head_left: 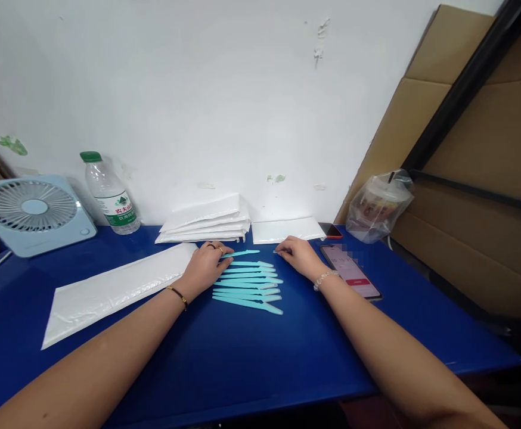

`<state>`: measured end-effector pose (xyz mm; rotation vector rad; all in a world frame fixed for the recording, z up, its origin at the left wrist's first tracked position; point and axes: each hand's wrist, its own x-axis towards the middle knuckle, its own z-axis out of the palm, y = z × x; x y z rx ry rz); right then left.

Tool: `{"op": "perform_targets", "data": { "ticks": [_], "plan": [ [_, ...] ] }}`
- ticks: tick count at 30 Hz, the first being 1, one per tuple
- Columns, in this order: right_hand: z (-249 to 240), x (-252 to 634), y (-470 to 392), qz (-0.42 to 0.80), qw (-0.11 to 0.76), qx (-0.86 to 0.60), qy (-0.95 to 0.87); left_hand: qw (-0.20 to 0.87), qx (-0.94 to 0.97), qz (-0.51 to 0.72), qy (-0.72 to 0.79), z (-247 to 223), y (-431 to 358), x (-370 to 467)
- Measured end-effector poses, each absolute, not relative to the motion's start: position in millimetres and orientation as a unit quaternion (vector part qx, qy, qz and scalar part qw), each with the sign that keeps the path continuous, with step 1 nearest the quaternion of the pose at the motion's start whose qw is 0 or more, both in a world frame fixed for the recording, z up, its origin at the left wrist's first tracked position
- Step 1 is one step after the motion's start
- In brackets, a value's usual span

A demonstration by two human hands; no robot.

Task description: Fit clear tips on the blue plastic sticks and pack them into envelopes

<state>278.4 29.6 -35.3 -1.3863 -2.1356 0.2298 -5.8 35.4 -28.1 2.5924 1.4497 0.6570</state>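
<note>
Several turquoise plastic sticks (247,302) with slim handles lie in a rough column on the blue table (260,363). My left hand (207,262) has its fingers closed on the handle end of the topmost turquoise stick (247,252). Beneath that wrist, a long white padded envelope (117,292) lies at a slant. My right hand (299,255) is right of the sticks, thumb and forefinger pinched on a small clear piece (276,251) that is too small to make out.
White envelopes are stacked (204,220) by the wall, another (287,230) beside them. A fan (34,217) and bottle (112,199) stand left. Right are a phone (354,274), a darker phone (332,231) and a bagged cup (379,205); cardboard (466,119) borders the table.
</note>
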Motion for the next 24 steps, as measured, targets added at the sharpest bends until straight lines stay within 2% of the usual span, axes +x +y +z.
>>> {"op": "perform_targets", "data": {
  "ticks": [8,15,24],
  "plan": [
    [-34.5,273.2,25.4,0.153,0.307,-0.536,-0.771,0.063,0.877,0.198,0.433,-29.7,33.9,-3.1],
    [-32.2,266.2,26.9,0.083,0.276,-0.506,-0.813,0.06,0.885,0.173,0.429,-25.1,30.2,0.3],
    [-31.8,267.2,26.3,0.109,0.281,-0.517,-0.801,0.041,0.883,0.181,0.431,-25.7,25.7,2.4]
  ]
}}
